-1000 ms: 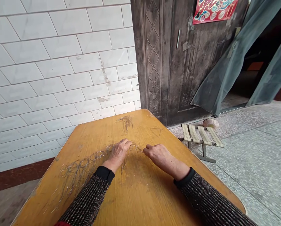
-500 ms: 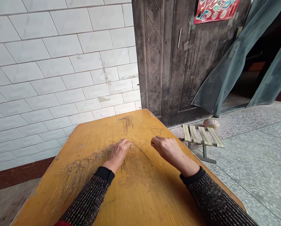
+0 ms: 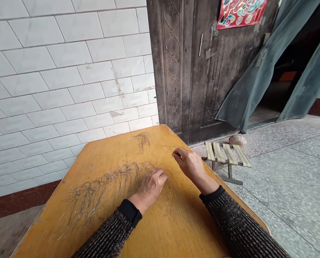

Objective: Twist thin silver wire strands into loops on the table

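A long row of thin looped wires (image 3: 103, 181) lies on the wooden table (image 3: 197, 222), their loose ends trailing toward me. My left hand (image 3: 152, 184) is at the right end of the row, its fingers closed on a thin looped wire whose ends hang down over the tabletop. My right hand (image 3: 190, 166) hovers over the table's right side, thumb and fingers pinched together. A fine wire (image 3: 162, 145) runs out leftward from those fingertips. Beyond the hands, a small bundle of straight thin wires (image 3: 142, 139) rests near the far edge.
White wall tiles (image 3: 68, 71) rise behind the table's far left. A dark carved door (image 3: 184, 89) stands beyond its far edge. On the floor to the right are a folding stool (image 3: 226, 154) with striped straps and a round object (image 3: 237, 139). A grey-green curtain (image 3: 256, 82) hangs at the doorway.
My left hand has moved right along the row, uncovering more wire loops. My right hand has stayed nearly in place, still pinched. The view has shifted slightly.
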Tool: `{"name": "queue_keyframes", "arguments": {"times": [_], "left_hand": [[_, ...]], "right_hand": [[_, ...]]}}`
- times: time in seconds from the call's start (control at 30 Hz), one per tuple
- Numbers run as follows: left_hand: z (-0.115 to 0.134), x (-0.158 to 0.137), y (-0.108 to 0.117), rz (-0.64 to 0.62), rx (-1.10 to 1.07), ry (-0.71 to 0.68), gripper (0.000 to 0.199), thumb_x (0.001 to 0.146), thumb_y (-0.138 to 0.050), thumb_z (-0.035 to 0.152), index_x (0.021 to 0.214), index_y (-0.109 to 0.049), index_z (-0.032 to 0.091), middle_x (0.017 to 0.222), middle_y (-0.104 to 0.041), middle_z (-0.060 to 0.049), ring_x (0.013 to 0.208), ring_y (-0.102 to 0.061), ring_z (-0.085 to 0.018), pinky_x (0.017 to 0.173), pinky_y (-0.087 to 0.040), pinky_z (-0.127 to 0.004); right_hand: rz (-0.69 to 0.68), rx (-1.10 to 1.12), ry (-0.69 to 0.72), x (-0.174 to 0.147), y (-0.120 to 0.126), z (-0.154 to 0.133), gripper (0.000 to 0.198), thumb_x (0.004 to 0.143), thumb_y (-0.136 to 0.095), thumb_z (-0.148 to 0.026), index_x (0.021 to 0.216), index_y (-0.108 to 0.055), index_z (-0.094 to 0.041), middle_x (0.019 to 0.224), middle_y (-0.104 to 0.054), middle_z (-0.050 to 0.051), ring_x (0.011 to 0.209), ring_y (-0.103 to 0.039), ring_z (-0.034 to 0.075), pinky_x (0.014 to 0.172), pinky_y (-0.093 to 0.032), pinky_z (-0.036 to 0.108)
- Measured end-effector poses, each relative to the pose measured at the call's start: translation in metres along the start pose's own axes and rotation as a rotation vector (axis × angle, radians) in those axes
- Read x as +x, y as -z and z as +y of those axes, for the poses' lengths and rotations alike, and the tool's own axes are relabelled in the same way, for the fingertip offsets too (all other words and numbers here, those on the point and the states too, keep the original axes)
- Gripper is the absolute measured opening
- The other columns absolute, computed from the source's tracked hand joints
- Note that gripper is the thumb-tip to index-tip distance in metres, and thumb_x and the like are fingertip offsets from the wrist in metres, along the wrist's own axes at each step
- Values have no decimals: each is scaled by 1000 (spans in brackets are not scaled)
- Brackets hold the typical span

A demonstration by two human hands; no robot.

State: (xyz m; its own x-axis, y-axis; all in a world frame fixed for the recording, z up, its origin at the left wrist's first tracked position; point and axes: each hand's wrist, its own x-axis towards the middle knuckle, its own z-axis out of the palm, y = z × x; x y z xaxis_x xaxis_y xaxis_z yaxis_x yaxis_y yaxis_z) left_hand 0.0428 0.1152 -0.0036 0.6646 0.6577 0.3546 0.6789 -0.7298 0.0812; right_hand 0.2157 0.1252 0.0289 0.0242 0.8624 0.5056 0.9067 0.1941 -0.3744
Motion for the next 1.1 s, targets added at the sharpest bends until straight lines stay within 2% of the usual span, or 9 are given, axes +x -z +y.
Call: {"name": "queue_keyframes", "arguments": {"times": [0.23,0.37,0.47,0.53,0.6,0.7,0.9,1.0,1.1], "left_hand": [[8,18,-8,27,-21,101,27,82,-38,5,91,-62,15,91,-60,-9,79,-58,-18,69,-46,-29],[9,13,-4,67,-113,121,29,82,-40,8,102,-60,17,109,-58,-9,87,-59,-18,74,-46,-29],[6,-2,6,168,-397,242,26,80,-45,12,98,-63,19,106,-61,-8,92,-58,-19,81,-44,-32],[2,-14,14,224,-649,438,23,80,-47,18,97,-63,17,97,-65,-9,87,-60,-19,78,-45,-32],[1,-27,22,266,-900,609,25,81,-49,26,101,-61,15,94,-65,-10,82,-60,-18,71,-46,-30],[4,-43,30,385,-1203,707,31,79,-55,34,101,-60,14,95,-63,-11,79,-58,-16,64,-44,-25],[7,-58,36,641,-1625,721,23,70,-67,33,82,-61,14,88,-59,-5,71,-54,-10,61,-42,-21],[1,-63,37,655,-1746,699,24,69,-68,34,81,-58,15,87,-58,-4,72,-55,-11,61,-42,-21],[-5,-69,36,625,-1732,657,23,72,-65,34,81,-56,15,78,-56,-3,72,-55,-11,62,-42,-22]], "right_hand": [[39,98,-13,1,-1,1,21,83,-44,-27,76,-61,-19,76,-66,4,61,-55,14,50,-25,24],[4,415,-57,3,-5,2,17,78,-48,-26,68,-58,-17,63,-60,2,53,-51,12,49,-29,23],[-167,860,-135,2,-11,-2,19,75,-50,-32,62,-52,-17,54,-52,-2,39,-41,7,41,-28,21],[-289,1095,-174,-1,-15,-8,23,71,-53,-36,60,-48,-17,53,-49,-4,34,-36,5,37,-27,20],[-377,1215,-176,-7,-18,-16,26,68,-57,-40,60,-48,-17,53,-50,-4,34,-35,4,35,-26,19],[-475,1269,-146,-19,-22,-32,31,67,-60,-44,62,-49,-16,54,-51,-5,34,-35,2,35,-26,18],[-599,1231,-78,-36,-31,-57,37,69,-59,-50,64,-49,-14,54,-53,-4,33,-38,2,34,-27,17],[-643,1213,-47,-36,-33,-64,37,70,-58,-50,67,-49,-14,58,-55,-3,33,-38,1,34,-27,16],[-670,1223,-25,-34,-34,-71,34,70,-59,-47,76,-49,-15,60,-53,-4,35,-40,2,35,-29,16]]}}
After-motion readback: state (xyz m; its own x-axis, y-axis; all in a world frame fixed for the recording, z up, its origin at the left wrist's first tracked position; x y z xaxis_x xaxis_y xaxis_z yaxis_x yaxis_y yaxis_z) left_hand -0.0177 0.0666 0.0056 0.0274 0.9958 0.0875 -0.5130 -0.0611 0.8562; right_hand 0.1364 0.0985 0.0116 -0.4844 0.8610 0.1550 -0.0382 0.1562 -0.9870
